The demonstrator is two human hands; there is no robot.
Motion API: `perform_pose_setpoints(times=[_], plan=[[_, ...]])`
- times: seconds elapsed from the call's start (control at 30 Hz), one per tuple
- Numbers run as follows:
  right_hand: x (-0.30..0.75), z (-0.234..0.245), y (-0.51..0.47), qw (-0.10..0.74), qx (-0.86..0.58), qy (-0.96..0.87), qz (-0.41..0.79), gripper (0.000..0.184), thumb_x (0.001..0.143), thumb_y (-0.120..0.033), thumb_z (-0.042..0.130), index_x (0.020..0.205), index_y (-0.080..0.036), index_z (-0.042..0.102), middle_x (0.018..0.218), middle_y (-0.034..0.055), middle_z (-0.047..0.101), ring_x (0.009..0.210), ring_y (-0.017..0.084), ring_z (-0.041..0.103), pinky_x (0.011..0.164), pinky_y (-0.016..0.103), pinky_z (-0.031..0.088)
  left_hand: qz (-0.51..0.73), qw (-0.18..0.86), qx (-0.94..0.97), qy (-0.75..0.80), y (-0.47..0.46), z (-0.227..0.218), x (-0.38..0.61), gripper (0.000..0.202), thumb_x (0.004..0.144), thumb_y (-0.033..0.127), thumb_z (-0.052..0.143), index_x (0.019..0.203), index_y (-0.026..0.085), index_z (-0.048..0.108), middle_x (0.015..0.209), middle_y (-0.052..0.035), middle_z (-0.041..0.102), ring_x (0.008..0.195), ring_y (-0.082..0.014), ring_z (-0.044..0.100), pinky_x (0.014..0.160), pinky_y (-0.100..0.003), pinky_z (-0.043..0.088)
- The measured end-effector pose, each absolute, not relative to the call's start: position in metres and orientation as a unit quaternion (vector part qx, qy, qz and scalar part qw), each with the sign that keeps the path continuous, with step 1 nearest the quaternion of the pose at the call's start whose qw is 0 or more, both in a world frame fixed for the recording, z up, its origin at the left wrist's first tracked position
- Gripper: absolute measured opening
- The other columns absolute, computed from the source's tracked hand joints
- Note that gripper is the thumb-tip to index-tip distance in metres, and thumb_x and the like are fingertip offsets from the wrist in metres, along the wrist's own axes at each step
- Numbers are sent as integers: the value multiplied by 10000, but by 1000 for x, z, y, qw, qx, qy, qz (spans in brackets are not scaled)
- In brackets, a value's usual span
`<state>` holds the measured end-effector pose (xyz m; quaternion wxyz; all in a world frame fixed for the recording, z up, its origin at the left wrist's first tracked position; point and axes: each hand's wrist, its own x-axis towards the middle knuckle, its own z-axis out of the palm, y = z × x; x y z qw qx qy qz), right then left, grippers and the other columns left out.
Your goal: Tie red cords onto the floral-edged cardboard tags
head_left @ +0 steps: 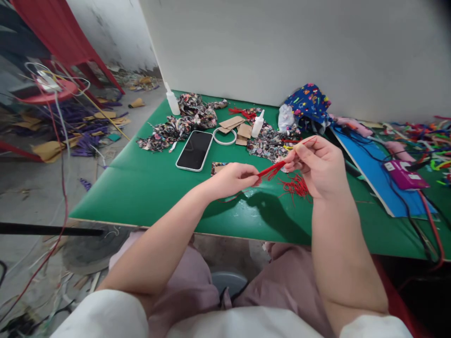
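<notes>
Red thread (271,170) — a slim bundle of it — spans the gap between our two hands, above the green table (141,192). We seem to hold it near both ends so the strands lie together, though a few sag below. The loose red pile (296,186) lies on the table just below our right hand (320,162), probably for easy reach; the phone (195,151) and the cardboard pieces (244,132) sit farther back, presumably out of the way. Our left hand (237,179) makes a narrow pinch, thumb against fingers, on one end. Our right also pinches tightly closed, fingertips on the other end; how firmly each squeezes, we cannot tell.
</notes>
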<state>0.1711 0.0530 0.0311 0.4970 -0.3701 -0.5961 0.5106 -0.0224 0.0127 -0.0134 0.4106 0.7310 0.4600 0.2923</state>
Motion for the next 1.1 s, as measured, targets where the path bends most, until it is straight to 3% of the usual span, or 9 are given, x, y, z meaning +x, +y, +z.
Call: perform_pose_setpoints(times=[0.07, 0.13, 0.2, 0.27, 0.33, 0.4, 0.83, 1.0, 1.1], plan=[[173, 32, 53, 500, -374, -595, 507, 184, 727, -314, 690, 706, -193, 553, 604, -17, 656, 459, 98, 597, 470, 220, 531, 269, 275, 759, 526, 16, -12, -35, 275, 844, 340, 433, 891, 183, 653, 875, -30, 679, 808, -166, 608, 762, -281, 456], [173, 32, 53, 498, -379, -595, 504, 190, 733, -326, 684, 704, -195, 549, 613, -15, 660, 471, 101, 606, 468, 218, 530, 259, 129, 747, 598, 19, -14, -49, 330, 856, 345, 414, 1051, 177, 621, 1079, -79, 647, 1025, -222, 566, 918, -347, 405], [173, 32, 52, 494, -383, -595, 505, 201, 734, -341, 681, 702, -197, 544, 615, -14, 660, 478, 106, 613, 467, 220, 528, 218, 23, 696, 684, 22, -18, -59, 450, 862, 377, 406, 1242, 156, 501, 1259, -141, 541, 1198, -287, 453, 1015, -450, 312], [171, 32, 52, 494, -378, -595, 509, 212, 727, -346, 686, 699, -195, 540, 607, -12, 657, 469, 107, 609, 460, 221, 525, 163, -14, 646, 746, 23, -25, -64, 576, 849, 440, 418, 1352, 164, 371, 1393, -181, 394, 1275, -350, 360, 1035, -563, 222], [171, 31, 53, 492, -373, -596, 513, 215, 722, -342, 692, 704, -192, 540, 602, -10, 654, 466, 107, 608, 460, 221, 526, 119, -12, 634, 764, 23, -30, -64, 651, 840, 492, 403, 1401, 186, 279, 1461, -193, 271, 1273, -378, 359, 1025, -629, 155], [170, 30, 54, 487, -373, -598, 516, 208, 723, -336, 691, 714, -188, 545, 605, -9, 654, 472, 108, 611, 468, 223, 534, 94, -3, 631, 770, 23, -34, -62, 681, 833, 529, 385, 1415, 204, 246, 1476, -195, 234, 1239, -387, 400, 1011, -658, 125], [170, 29, 52, 485, -372, -579, 540, 192, 708, -295, 707, 696, -166, 566, 605, -3, 660, 473, 98, 612, 463, 199, 534, 123, -18, 620, 775, 25, -35, -61, 686, 800, 561, 416, 1382, 209, 330, 1414, -187, 364, 1182, -384, 453, 1012, -669, 89], [167, 28, 53, 480, -378, -574, 545, 209, 691, -303, 719, 698, -170, 558, 601, 2, 667, 481, 109, 618, 457, 208, 532, 219, -11, 645, 732, 20, -24, -46, 672, 806, 517, 453, 1386, 209, 313, 1448, -152, 324, 1294, -327, 343, 1067, -598, 102], [165, 27, 52, 468, -374, -579, 553, 192, 702, -294, 708, 699, -174, 560, 604, 2, 666, 489, 110, 617, 459, 212, 530, 299, 61, 674, 673, 14, -18, -30, 607, 809, 450, 491, 1345, 190, 375, 1393, -148, 412, 1276, -294, 378, 1075, -578, 133]])
